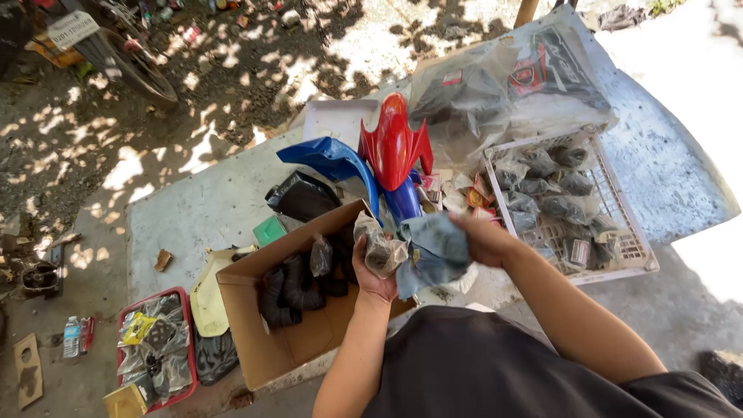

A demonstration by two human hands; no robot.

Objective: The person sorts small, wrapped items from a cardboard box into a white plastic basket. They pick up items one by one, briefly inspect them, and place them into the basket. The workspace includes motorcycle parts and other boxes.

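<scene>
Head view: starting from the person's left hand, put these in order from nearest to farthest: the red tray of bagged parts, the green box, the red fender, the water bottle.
Measured from the left hand, which holds a bagged part:
1. Green box, just left of the hand, beside the cardboard box.
2. Red fender, standing beyond the hand.
3. Red tray, at lower left on the ground.
4. Water bottle, at the far left edge.

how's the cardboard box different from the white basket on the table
The cardboard box is brown with solid walls and open flaps; the white basket is a plastic lattice you can see through. The cardboard box holds dark rubber tubes lying mostly loose; the white basket holds small dark parts sealed in clear bags. Both are open-topped and sit on the grey slab.
</scene>
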